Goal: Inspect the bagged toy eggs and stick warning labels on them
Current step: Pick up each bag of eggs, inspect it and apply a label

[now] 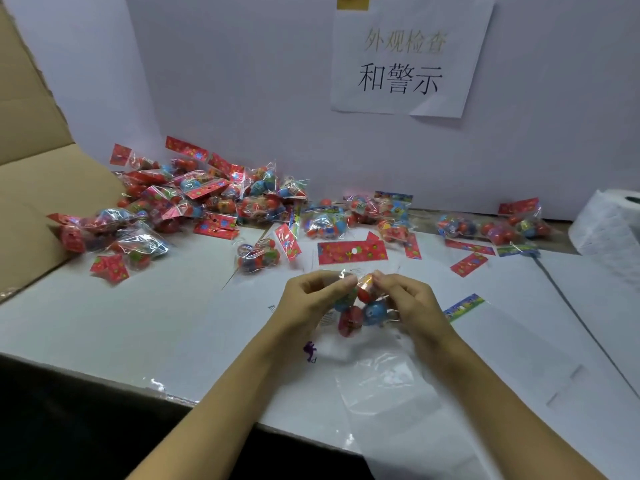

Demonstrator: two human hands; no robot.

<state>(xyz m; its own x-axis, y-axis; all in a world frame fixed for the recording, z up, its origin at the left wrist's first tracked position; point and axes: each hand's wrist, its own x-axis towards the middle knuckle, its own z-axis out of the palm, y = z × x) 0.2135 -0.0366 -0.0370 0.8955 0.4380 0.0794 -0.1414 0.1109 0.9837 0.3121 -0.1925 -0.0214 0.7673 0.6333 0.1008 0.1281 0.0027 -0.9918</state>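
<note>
Nearest me, an empty clear plastic bag [384, 386] lies flat on the white table [138, 323], just under the forearms. A small purple printed mark [310, 351] sits on the table surface beside it.

Above that, both hands meet over the table's middle. I see the clear cellophane bag of toy eggs [360, 308] held between them: red eggs and blue eggs bunched together, one blue egg showing a printed face, the wrap glinting at the top. The left hand [311, 299] has its fingers curled, pinching the bag's top edge between thumb and fingertips. The right hand [405, 299] mirrors it, fingers bent, pinching the wrap close by; the fingertips of both hands nearly touch. Palms face inward, wrists raised off the table.

Just right of the right hand lies a narrow blue-and-green printed card strip [464, 308]. Beyond the hands, a red printed header card with a white hole [352, 252] lies flat on white paper.

Farther back left, a large heap of bagged eggs with red cards [194, 202] spreads against a brown cardboard box flap [38, 188]. A smaller group of bagged eggs [498, 226] sits far right, near a white paper roll [609, 223]. On the white back wall hangs a paper sign with Chinese characters [401, 64].
</note>
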